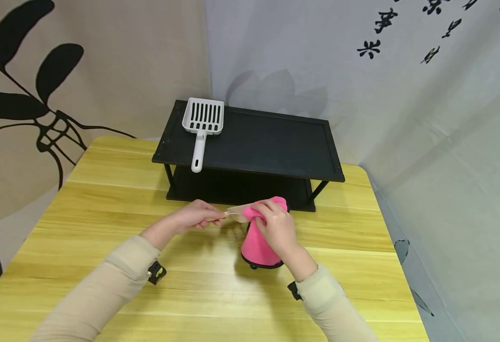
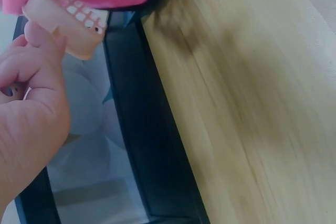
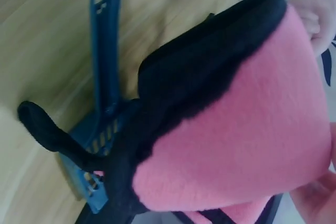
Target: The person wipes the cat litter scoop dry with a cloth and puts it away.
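My left hand [image 1: 199, 214] pinches the thin handle of a beige slotted scoop [image 2: 65, 17], whose grid of holes shows in the left wrist view. Over at the scoop's head, my right hand [image 1: 277, 227] grips a bunched part of a pink oven mitt [image 1: 260, 247] and presses it around the scoop. The mitt has black trim and a black hanging loop [image 3: 44, 129], and its wide cuff hangs down toward the table. Beneath the mitt shows a dark blue slotted scoop [image 3: 106, 61], mostly covered in the head view.
A black two-tier rack [image 1: 271, 142] stands at the back of the wooden table [image 1: 181, 294]. On its top shelf lies a white slotted scoop [image 1: 202, 126], handle over the front edge. Printed cloth curtains [image 1: 267, 52] hang behind the table and along the right.
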